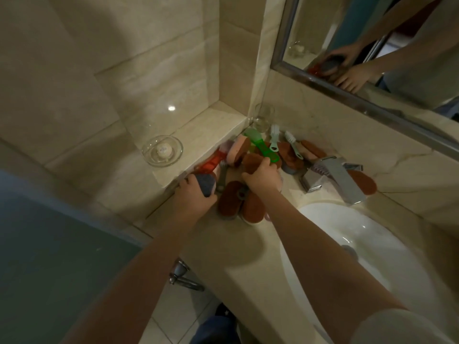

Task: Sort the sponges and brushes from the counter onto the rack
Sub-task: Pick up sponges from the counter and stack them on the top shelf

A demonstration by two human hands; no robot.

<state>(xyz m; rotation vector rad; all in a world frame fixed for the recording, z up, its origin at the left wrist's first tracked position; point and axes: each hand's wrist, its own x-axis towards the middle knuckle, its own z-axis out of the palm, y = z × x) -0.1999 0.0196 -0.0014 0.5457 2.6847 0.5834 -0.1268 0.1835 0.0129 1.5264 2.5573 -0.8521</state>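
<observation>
Beige marble covers the worktop point(223, 256), the ledge point(198, 135) and the walls of this bathroom corner, with a white sink point(377, 234) and a chrome tap point(332, 177) on my right. The mark on the soap point(162, 151) in its glass dish point(149, 158) is too blurred to read. In the corner pile I count at least six brown sponges point(229, 197), one pink sponge point(239, 150), two mint brushes point(274, 140), one green brush point(263, 150) and one red brush point(211, 165). The hands are apart: my left hand point(191, 194) grips a grey sponge point(205, 186), and my right hand point(260, 177) curls on a brown sponge point(250, 160).

Marble counter point(238, 247), sponges point(227, 197), brushes point(263, 148), glass point(263, 117)
</observation>
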